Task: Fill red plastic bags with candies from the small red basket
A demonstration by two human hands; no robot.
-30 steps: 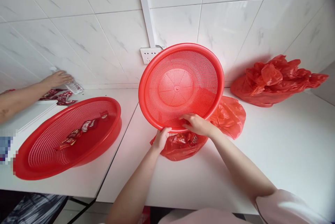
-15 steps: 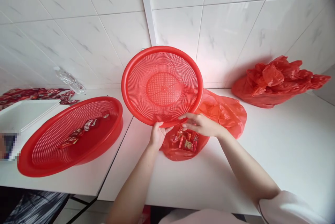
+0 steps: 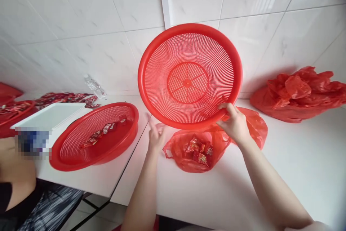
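Observation:
A round red perforated basket [image 3: 189, 76] is held up on edge in front of the tiled wall, its inside facing me. My right hand [image 3: 234, 124] grips its lower right rim. My left hand [image 3: 156, 135] is off the basket, fingers spread and slightly blurred, just left of an open red plastic bag [image 3: 197, 151] that holds several wrapped candies. The bag lies on the white table [image 3: 270, 173] under the basket.
A second red basket [image 3: 94, 135] with a few candies lies on the left table. Behind it are a white tray [image 3: 48, 115], candy wrappers and a plastic bottle [image 3: 93, 85]. A crumpled red bag heap [image 3: 300, 92] sits at the right by the wall. Another person sits at the lower left.
The basket has risen and shifted right. My left hand has let go of its rim and opened. My right hand has moved along the rim and now holds it alone.

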